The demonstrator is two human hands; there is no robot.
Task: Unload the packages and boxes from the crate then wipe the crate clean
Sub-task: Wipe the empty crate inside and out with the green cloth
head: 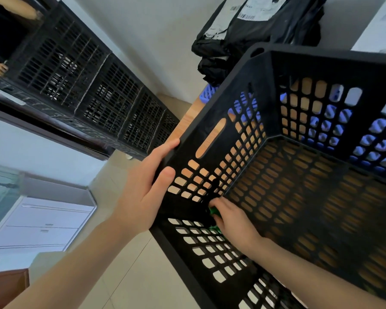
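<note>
Black crate (321, 55), centre to four o'clock, is seen emptied, packages (254, 30) piled at twelve. Its rim is clamped by the left hand (147, 186), likely to steady it, while a green cloth (213, 212) is gripped by the right hand (234, 221) and pressed into the near corner for wiping.

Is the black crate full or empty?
Empty: the crate shows a bare slotted floor; inside is only the right hand, gripping a green cloth in the near corner. The packages lie outside, behind it.
</note>
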